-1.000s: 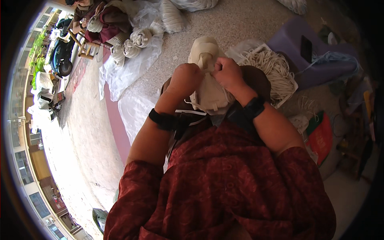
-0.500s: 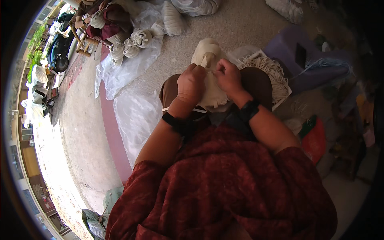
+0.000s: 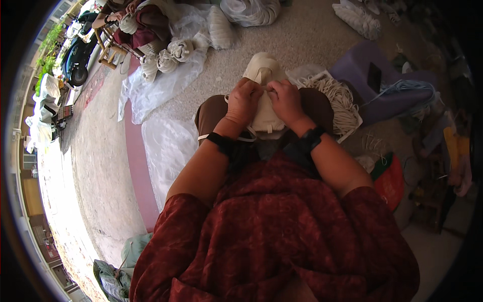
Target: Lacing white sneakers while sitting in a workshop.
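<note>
Both hands together over the lap: left hand and right hand curled, fingertips pinching the top of a cream cloth piece draped beneath and just beyond them. Exact hold between the fingers hidden. Likely to slip if the pinch eases; loose white cord under the left wrist could snag. Tray of cords just right of the right hand, easy to knock.

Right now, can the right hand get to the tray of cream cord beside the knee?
Probably yes: the right hand is on the cream cloth piece, and the tray of cord lies just beside it with nothing between.
</note>
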Motion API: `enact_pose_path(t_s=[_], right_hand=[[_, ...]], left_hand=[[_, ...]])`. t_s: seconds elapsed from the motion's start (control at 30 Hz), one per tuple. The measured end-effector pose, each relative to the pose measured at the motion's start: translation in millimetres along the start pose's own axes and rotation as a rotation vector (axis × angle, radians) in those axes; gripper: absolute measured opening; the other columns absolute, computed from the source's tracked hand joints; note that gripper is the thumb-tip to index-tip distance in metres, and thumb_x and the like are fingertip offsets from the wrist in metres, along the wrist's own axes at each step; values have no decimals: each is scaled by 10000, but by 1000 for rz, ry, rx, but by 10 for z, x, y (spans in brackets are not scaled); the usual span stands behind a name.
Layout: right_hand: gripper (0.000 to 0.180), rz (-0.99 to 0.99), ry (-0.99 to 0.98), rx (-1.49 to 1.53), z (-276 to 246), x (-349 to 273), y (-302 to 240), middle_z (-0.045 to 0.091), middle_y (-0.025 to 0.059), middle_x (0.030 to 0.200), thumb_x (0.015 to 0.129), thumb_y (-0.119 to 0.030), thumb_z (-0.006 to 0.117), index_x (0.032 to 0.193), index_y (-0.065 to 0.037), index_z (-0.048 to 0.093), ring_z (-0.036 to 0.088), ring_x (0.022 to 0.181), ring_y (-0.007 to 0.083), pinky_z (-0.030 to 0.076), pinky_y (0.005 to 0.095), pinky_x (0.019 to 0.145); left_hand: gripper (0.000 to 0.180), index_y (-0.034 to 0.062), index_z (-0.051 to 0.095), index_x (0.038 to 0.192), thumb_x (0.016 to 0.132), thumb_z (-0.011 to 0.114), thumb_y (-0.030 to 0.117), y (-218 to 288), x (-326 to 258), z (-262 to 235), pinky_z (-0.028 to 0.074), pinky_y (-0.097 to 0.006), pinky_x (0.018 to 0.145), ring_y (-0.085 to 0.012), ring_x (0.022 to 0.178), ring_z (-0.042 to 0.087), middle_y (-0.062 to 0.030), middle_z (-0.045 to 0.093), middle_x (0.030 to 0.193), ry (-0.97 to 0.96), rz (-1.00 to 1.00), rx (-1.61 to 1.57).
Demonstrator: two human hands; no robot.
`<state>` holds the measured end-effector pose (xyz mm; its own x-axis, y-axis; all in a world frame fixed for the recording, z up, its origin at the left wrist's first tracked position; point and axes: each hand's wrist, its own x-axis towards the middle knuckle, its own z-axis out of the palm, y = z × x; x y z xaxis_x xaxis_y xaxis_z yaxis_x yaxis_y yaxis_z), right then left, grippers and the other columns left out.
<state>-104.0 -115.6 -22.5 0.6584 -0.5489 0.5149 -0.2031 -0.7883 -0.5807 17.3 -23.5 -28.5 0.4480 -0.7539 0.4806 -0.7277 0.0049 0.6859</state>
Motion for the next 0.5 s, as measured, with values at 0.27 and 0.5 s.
enact_pose_path(t_s=[0.27, 0.5], right_hand=[[86, -63, -338, -193, -101, 238, 98, 580, 187, 757, 711, -17, 525, 795, -18, 511, 574, 770, 380, 462, 460, 674], [107, -23, -434, 226, -438, 452, 122, 537, 159, 730, 744, -26, 552, 798, 1, 464, 545, 721, 345, 429, 408, 640]], left_hand=[[95, 49, 593, 787, 725, 653, 88, -62, 25, -4, 482, -385, 653, -323, 749, 592, -127, 582, 814, -38, 24, -36], [110, 52, 572, 807, 740, 650, 93, -27, 7, -101, 479, -391, 641, -327, 736, 589, -125, 581, 817, -19, 9, -12]])
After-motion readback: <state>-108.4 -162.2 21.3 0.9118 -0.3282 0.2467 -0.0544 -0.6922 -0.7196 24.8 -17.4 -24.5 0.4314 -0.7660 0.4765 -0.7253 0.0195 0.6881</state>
